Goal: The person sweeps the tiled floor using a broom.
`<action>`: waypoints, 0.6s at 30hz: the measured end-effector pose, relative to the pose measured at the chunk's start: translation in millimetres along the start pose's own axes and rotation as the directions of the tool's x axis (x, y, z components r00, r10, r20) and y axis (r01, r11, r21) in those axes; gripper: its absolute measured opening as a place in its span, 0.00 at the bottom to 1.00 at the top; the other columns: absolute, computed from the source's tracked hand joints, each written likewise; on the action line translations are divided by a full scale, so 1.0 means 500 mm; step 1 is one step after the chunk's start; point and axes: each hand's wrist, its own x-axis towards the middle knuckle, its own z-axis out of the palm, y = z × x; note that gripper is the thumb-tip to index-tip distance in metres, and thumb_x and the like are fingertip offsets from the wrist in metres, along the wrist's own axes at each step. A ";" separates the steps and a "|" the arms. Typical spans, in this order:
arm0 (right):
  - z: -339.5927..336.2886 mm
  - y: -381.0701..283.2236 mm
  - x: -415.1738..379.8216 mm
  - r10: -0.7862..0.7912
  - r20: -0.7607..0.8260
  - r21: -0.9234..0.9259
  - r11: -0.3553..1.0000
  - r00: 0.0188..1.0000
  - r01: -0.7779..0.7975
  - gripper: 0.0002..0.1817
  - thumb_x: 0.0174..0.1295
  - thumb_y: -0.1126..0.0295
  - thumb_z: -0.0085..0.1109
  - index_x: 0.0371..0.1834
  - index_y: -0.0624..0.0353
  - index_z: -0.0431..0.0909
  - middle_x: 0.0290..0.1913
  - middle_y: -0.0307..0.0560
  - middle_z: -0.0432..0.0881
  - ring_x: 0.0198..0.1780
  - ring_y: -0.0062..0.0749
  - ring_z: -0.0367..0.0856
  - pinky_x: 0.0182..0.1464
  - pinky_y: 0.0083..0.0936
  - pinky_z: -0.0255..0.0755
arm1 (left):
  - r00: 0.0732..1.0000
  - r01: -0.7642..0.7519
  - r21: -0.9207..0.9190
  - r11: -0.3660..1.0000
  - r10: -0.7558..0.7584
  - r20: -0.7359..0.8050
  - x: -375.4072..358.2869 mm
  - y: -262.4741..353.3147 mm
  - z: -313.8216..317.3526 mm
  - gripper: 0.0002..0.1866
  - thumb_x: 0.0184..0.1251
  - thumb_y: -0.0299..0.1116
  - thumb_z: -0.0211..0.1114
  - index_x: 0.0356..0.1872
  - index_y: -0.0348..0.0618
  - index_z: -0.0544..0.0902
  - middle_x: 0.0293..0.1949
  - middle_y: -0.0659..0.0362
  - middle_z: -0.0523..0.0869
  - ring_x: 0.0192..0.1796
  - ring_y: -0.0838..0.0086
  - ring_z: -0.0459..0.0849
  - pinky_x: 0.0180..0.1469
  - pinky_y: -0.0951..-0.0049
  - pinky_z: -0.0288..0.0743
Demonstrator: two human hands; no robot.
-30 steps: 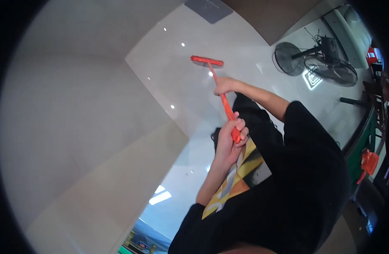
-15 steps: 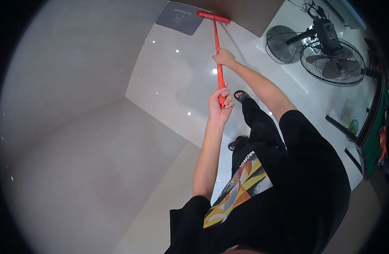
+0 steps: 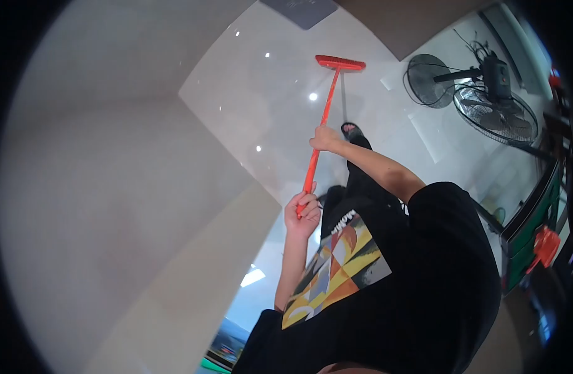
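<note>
A red broom (image 3: 339,63) rests its wide head on the glossy light floor, above my feet in the view. Its red handle runs down toward my body. Around the end of the handle my left hand (image 3: 303,214) is closed, palm side up with the fingers curled over it. Farther up the handle, my right hand (image 3: 324,138) is wrapped round it, back of the hand showing. One sandalled foot (image 3: 352,130) stands to the right of the handle.
At the upper right a black standing fan (image 3: 498,115) has a round base and loose cables. A grey mat (image 3: 302,11) lies at the top edge. Grey walls (image 3: 112,187) rise on the left. A dark-framed green panel (image 3: 536,227) stands at the right.
The broom head has come back from beside the mat toward my feet. Both hands have drawn closer to my body, still round the handle. The view has shifted too.
</note>
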 end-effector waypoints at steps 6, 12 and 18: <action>0.405 -0.194 -0.192 -0.119 0.448 0.006 0.991 0.886 0.130 0.17 0.50 0.62 0.55 0.27 0.69 0.82 0.22 0.55 0.82 0.23 0.42 0.85 0.28 0.30 0.81 | 0.994 -0.093 -0.251 0.964 0.105 0.038 -0.340 0.136 -0.349 0.18 0.74 0.32 0.45 0.56 0.29 0.72 0.21 0.68 0.69 0.14 0.83 0.61 0.18 0.80 0.54; 0.551 -0.249 -0.320 -0.188 0.657 0.067 0.979 0.730 0.191 0.16 0.49 0.63 0.59 0.21 0.70 0.78 0.17 0.52 0.78 0.17 0.35 0.80 0.22 0.28 0.79 | 0.934 -0.349 -0.307 0.886 0.355 -0.038 -0.470 0.049 -0.426 0.16 0.74 0.31 0.45 0.55 0.31 0.71 0.21 0.69 0.67 0.15 0.83 0.61 0.20 0.81 0.55; 0.649 -0.209 -0.342 -0.177 0.750 0.221 0.975 0.638 0.010 0.13 0.48 0.66 0.65 0.24 0.66 0.74 0.24 0.44 0.76 0.24 0.26 0.76 0.22 0.29 0.79 | 0.843 -0.468 -0.346 0.813 0.529 0.103 -0.435 -0.013 -0.468 0.18 0.75 0.31 0.44 0.58 0.28 0.66 0.24 0.68 0.69 0.14 0.84 0.61 0.19 0.81 0.55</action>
